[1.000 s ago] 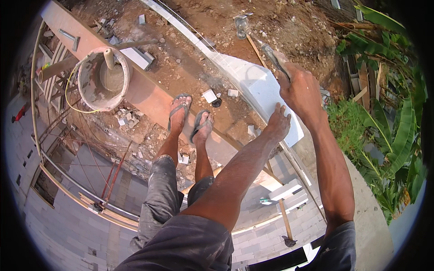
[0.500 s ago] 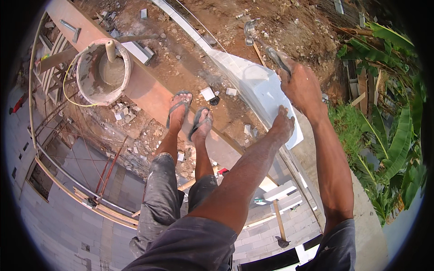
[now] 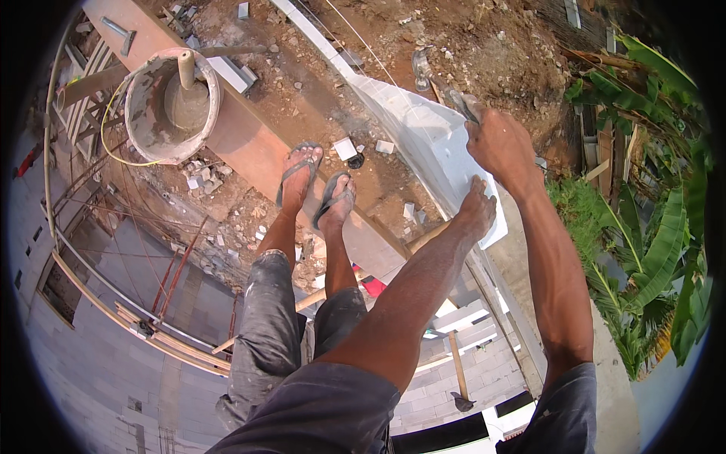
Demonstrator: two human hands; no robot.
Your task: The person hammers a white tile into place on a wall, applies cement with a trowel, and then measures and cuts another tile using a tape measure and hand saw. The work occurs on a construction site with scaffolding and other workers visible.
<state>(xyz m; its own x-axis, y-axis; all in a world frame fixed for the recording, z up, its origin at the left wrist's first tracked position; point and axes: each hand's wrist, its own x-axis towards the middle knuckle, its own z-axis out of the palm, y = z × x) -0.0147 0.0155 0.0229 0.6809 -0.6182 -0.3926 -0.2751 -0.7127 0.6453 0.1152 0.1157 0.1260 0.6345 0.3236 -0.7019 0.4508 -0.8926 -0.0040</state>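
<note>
My left hand (image 3: 476, 210) rests with bent fingers on a pale lightweight block (image 3: 446, 155) at the end of a block wall's top course. Past it, my right hand (image 3: 499, 147) is closed round the handle of a hammer (image 3: 464, 106), beside the block's far right side. Part of the hammer toward its metal head is blurred, and I cannot tell whether it touches the block. A taut string line (image 3: 367, 45) runs along the wall.
My sandalled feet stand on a wooden plank (image 3: 246, 140) above rubble. A mortar bucket (image 3: 172, 113) and a T-shaped metal tool (image 3: 119, 36) are at the upper left. Another hammer (image 3: 459, 371) lies low down. Banana leaves (image 3: 665, 227) grow at right.
The hammer's head has dropped lower in the picture, and its handle has tilted in my right hand. My left hand stays on the block. The view has shifted slightly.
</note>
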